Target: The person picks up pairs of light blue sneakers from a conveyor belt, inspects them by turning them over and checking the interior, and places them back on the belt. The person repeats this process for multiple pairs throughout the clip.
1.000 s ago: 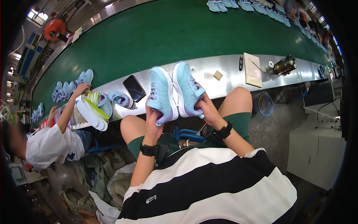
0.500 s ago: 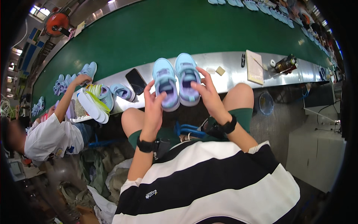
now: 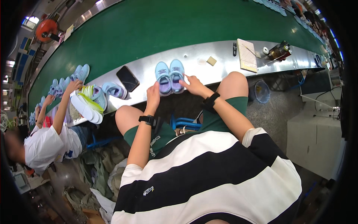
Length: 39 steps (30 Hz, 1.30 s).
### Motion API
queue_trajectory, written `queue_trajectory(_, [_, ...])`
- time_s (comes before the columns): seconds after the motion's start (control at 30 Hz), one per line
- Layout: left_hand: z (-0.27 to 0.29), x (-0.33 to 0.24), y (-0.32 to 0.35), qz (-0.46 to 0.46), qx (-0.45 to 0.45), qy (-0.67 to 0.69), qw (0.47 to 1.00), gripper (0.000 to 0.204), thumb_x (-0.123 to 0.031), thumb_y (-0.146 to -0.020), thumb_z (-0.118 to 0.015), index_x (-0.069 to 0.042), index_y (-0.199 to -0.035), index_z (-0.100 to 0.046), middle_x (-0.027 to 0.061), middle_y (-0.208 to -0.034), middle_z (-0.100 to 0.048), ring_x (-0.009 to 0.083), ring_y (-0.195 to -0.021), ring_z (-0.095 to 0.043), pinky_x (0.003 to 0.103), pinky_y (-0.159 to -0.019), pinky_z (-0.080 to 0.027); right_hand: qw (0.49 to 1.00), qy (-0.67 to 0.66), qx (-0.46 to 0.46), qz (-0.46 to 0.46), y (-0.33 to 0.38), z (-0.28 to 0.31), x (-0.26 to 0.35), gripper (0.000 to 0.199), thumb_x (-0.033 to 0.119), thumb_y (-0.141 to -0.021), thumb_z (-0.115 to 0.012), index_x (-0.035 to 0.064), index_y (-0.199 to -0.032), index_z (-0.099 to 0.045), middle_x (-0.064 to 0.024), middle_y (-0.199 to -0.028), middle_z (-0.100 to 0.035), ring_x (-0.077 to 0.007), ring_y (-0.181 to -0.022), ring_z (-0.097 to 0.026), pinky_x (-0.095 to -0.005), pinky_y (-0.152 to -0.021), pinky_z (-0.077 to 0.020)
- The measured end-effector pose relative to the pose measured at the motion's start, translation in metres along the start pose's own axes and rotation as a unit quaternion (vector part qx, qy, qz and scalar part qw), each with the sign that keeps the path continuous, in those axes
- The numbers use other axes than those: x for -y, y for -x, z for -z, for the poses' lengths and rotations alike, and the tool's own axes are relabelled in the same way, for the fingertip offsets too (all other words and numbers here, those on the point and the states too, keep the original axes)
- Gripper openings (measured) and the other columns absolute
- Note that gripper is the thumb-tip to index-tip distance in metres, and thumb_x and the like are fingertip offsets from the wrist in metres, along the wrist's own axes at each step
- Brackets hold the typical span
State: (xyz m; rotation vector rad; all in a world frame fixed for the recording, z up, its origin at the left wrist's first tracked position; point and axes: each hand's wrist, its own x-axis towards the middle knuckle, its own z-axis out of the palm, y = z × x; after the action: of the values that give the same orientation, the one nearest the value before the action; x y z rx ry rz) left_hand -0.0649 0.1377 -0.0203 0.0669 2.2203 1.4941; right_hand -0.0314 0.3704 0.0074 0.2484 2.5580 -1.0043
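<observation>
Nearest the camera, the person's knees frame the work, and just past them both hands are up at the front edge of the steel desk [image 3: 223,52]. The left hand [image 3: 153,96] sits at the heel of the left light-blue shoe [image 3: 163,77], fingers curled against it; whether that grip is truly clamped on the heel or only resting there, I cannot tell. The right hand [image 3: 194,86] is spread, fingers apart, one fingertip touching the side of the right light-blue shoe [image 3: 176,75].

The pair stands on the desk, soles down, toes pointing away, the two shoes touching side by side. By the look of it the placing is done; what seems left is only a last nudge into line and letting go.

To the left lies a dark phone [image 3: 128,78], then a single pale-blue shoe [image 3: 113,89]. A co-worker's hand [image 3: 73,86] reaches over more shoes there. Off to the right sit a small tan block [image 3: 211,61], a checked pad [image 3: 247,55] and a dark bottle [image 3: 279,51]. Beyond it all runs the green conveyor belt [image 3: 156,26].
</observation>
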Motion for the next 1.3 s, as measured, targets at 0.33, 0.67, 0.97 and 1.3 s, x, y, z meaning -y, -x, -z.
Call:
queue_trajectory(0.33, [-0.001, 0.058, -0.013, -0.029, -0.112, 0.087, 0.989, 0.044, -0.033, -0.104, -0.044, 0.003, -0.122, -0.061, 0.0141, -0.11, -0.064, 0.0236, -0.102, -0.059, 0.032, -0.094, -0.044, 0.728, 0.276, -0.124, 0.615, -0.04, 0.012, 0.01, 0.036, 0.011, -0.076, -0.062, 0.0116, -0.112, -0.064, -0.0069, -0.117, -0.059, -0.0226, -0.115, -0.054, -0.0375, -0.093, -0.0425])
queue_trajectory(0.67, [0.004, 0.046, -0.055, -0.227, -0.271, -0.152, 0.923, 0.028, -0.013, -0.095, -0.052, 0.002, -0.116, -0.062, 0.0236, -0.129, -0.052, 0.0394, -0.122, -0.047, 0.045, -0.105, -0.036, 0.791, 0.268, -0.22, 0.504, 0.004, 0.052, 0.044, 0.015, 0.026, -0.074, -0.068, 0.0137, -0.081, -0.064, 0.0018, -0.085, -0.057, -0.0177, -0.09, -0.052, -0.0346, -0.08, -0.0388])
queue_trajectory(0.97, [-0.029, 0.04, -0.05, -0.201, -0.352, -0.289, 0.867, 0.033, -0.009, -0.084, -0.056, 0.002, -0.115, -0.059, 0.0212, -0.134, -0.051, 0.0385, -0.131, -0.041, 0.051, -0.108, -0.03, 0.904, 0.13, -0.362, 0.188, -0.038, 0.173, 0.058, 0.03, 0.039, -0.067, -0.07, 0.0094, -0.066, -0.068, -0.0102, -0.069, -0.064, -0.0287, -0.073, -0.059, -0.0449, -0.075, -0.0366])
queue_trajectory(1.3, [-0.027, 0.041, -0.051, -0.203, -0.362, -0.299, 0.859, 0.035, -0.008, -0.081, -0.057, 0.002, -0.115, -0.06, 0.0199, -0.133, -0.052, 0.0371, -0.13, -0.043, 0.051, -0.107, -0.031, 0.726, 0.008, -0.577, 0.375, -0.159, 0.406, 0.179, 0.032, 0.034, -0.079, -0.068, 0.0084, -0.097, -0.074, -0.011, -0.08, -0.072, -0.0258, -0.078, -0.069, -0.0395, -0.071, -0.0497])
